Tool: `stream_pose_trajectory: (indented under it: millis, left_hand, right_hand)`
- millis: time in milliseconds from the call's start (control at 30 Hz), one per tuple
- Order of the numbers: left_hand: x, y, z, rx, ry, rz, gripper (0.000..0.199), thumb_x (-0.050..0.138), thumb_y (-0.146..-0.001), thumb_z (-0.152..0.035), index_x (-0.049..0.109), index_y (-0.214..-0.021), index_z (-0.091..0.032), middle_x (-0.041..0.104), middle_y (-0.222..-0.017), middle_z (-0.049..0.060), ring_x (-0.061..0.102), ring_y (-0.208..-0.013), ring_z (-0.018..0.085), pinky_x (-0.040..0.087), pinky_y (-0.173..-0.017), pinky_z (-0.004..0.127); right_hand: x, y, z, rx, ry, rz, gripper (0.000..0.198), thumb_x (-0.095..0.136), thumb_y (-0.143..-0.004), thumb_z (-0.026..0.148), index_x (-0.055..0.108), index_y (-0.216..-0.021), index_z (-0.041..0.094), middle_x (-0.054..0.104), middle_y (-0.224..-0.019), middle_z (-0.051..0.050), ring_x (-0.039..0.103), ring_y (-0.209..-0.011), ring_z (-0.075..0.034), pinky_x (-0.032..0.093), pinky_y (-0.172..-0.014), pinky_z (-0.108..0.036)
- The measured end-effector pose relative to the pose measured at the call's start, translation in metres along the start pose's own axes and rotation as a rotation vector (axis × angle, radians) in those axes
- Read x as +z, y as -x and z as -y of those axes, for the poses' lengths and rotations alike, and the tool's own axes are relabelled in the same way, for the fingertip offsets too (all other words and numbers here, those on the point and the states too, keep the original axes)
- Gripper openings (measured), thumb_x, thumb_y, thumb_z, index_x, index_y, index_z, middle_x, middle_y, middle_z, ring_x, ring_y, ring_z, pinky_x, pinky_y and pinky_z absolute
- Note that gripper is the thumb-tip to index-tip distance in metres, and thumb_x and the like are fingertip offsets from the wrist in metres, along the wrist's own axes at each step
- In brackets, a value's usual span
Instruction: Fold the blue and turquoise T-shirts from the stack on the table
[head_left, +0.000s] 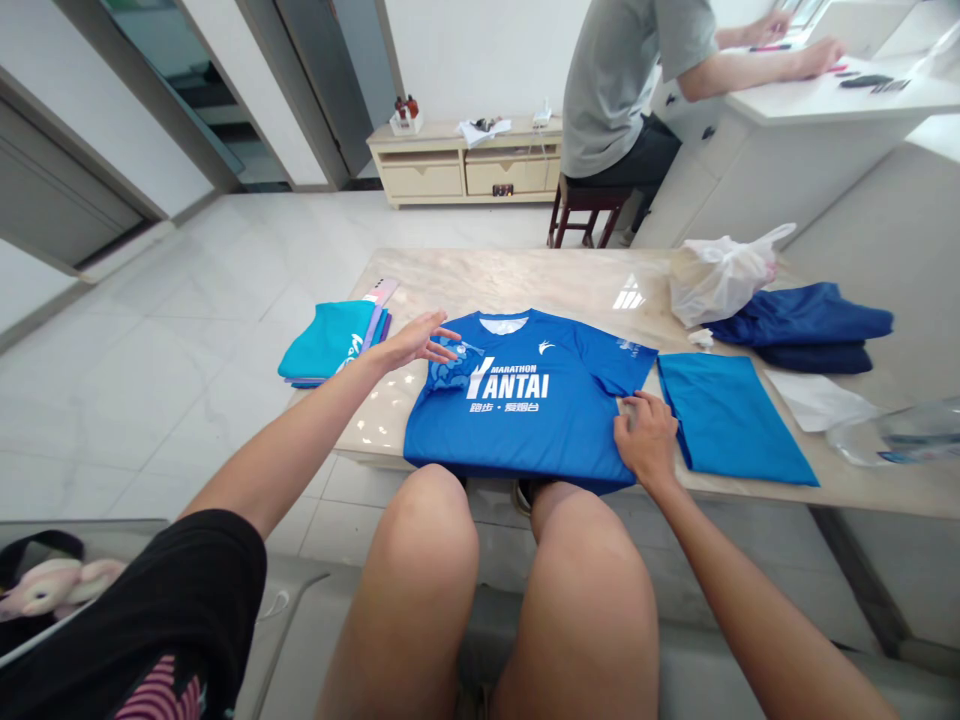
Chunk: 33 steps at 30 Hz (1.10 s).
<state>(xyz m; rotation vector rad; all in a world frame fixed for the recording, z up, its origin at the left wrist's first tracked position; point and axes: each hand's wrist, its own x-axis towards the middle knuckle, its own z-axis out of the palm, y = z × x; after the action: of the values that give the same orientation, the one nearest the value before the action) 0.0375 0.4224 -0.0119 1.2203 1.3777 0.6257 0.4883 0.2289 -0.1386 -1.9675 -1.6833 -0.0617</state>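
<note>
Head view: a blue T-shirt (525, 400) lies front up at the near edge of the tabletop (525, 275), its hem hanging slightly over that edge above the person's knees. White print on the chest reads "MARATHON YANTAI", with smaller characters beneath. The left hand (416, 342) hovers flat over the shirt's left sleeve, fingers spread, its grip released and holding nothing. The right hand (645, 435) presses on the shirt's right side seam near the hem, fingers curled onto the cloth. Just right of it lies a folded blue cloth (731, 415); to the left sits a stack of folded teal garments (334, 340). Farther right are dark blue folded clothes (806, 325) and a white plastic bag (716, 275), contents hidden. The tabletop's far half is bare.
</note>
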Motion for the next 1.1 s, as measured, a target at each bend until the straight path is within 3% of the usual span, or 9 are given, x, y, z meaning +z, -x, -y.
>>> stream_pose_trajectory:
  millis: [67,167,267,400,500,600,800,1000,1100]
  left_hand:
    - [0.007,0.0,0.015,0.079,-0.092,-0.094,0.049,0.058,-0.11,-0.057,0.058,-0.142,-0.02,0.075,-0.138,0.021,0.083,-0.097,0.027,0.067,-0.096,0.045]
    - [0.016,0.002,0.048,0.247,-0.487,-0.23,0.045,0.052,-0.11,-0.038,0.061,-0.147,-0.014,0.067,-0.154,0.023,0.072,-0.136,0.031,0.054,-0.123,0.049]
    - [0.032,0.005,0.079,0.39,-0.867,-0.216,0.058,0.045,-0.111,-0.037,0.055,-0.161,-0.011,0.053,-0.172,0.022,0.046,-0.165,0.034,0.032,-0.14,0.053]
    - [0.056,0.002,0.099,0.376,-1.1,-0.187,0.071,0.033,-0.115,-0.046,0.037,-0.177,-0.012,0.03,-0.187,0.015,0.023,-0.176,0.034,0.017,-0.144,0.06]
    - [0.061,-0.008,0.097,0.371,-1.15,-0.215,0.073,0.028,-0.115,-0.048,0.033,-0.18,-0.015,0.026,-0.188,0.011,0.019,-0.177,0.032,0.016,-0.144,0.06]
    - [0.055,-0.022,0.093,0.395,-1.169,-0.215,0.073,0.027,-0.115,-0.048,0.034,-0.18,-0.015,0.027,-0.188,0.01,0.022,-0.177,0.032,0.018,-0.144,0.057]
    - [0.048,-0.045,0.091,0.461,-1.135,-0.237,0.073,0.029,-0.114,-0.048,0.036,-0.179,-0.014,0.029,-0.188,0.012,0.021,-0.176,0.032,0.017,-0.144,0.058]
    - [0.039,-0.033,0.089,0.47,-1.043,-0.197,0.075,0.028,-0.114,-0.05,0.033,-0.179,-0.014,0.027,-0.188,0.014,0.021,-0.176,0.035,0.015,-0.143,0.065]
    - [0.026,-0.014,0.1,0.514,-0.996,-0.21,0.073,0.026,-0.114,-0.051,0.039,-0.177,-0.016,0.032,-0.187,0.014,0.026,-0.175,0.034,0.015,-0.143,0.064]
  right_hand:
    - [-0.001,0.002,-0.001,0.0,-0.004,-0.003,0.032,0.053,-0.096,0.024,0.072,-0.121,0.016,0.07,-0.143,-0.023,0.061,-0.134,-0.039,0.049,-0.108,-0.055]
    - [-0.002,0.004,-0.005,-0.022,-0.034,-0.01,0.034,0.053,-0.096,0.022,0.072,-0.123,0.017,0.071,-0.142,-0.022,0.063,-0.133,-0.038,0.049,-0.109,-0.054]
    - [-0.003,-0.006,-0.001,-0.035,-0.072,-0.043,0.037,0.05,-0.097,0.02,0.074,-0.126,0.018,0.073,-0.141,-0.02,0.064,-0.133,-0.037,0.049,-0.112,-0.056]
    - [0.011,-0.052,0.034,-0.155,-0.121,0.039,0.046,0.044,-0.103,0.02,0.074,-0.138,0.018,0.072,-0.148,-0.018,0.063,-0.141,-0.034,0.047,-0.122,-0.056]
    - [0.041,-0.095,0.071,-0.281,-0.07,0.218,0.054,0.041,-0.111,0.029,0.064,-0.158,0.015,0.056,-0.171,-0.018,0.05,-0.16,-0.035,0.04,-0.131,-0.057]
    - [0.077,-0.126,0.095,-0.263,0.037,0.393,0.064,0.04,-0.115,0.046,0.051,-0.172,0.018,0.039,-0.183,-0.014,0.033,-0.171,-0.038,0.031,-0.137,-0.062]
    - [0.116,-0.15,0.095,-0.265,0.102,0.391,0.072,0.032,-0.116,0.057,0.037,-0.18,0.023,0.028,-0.188,-0.009,0.021,-0.176,-0.036,0.018,-0.141,-0.066]
    - [0.084,-0.157,0.054,-0.222,-0.056,0.278,0.058,0.041,-0.11,0.034,0.056,-0.164,0.018,0.053,-0.172,-0.017,0.046,-0.16,-0.035,0.036,-0.135,-0.056]
    - [0.047,-0.156,0.012,0.068,-0.053,0.109,0.05,0.045,-0.103,0.025,0.065,-0.147,0.013,0.068,-0.146,-0.022,0.057,-0.142,-0.036,0.041,-0.128,-0.054]
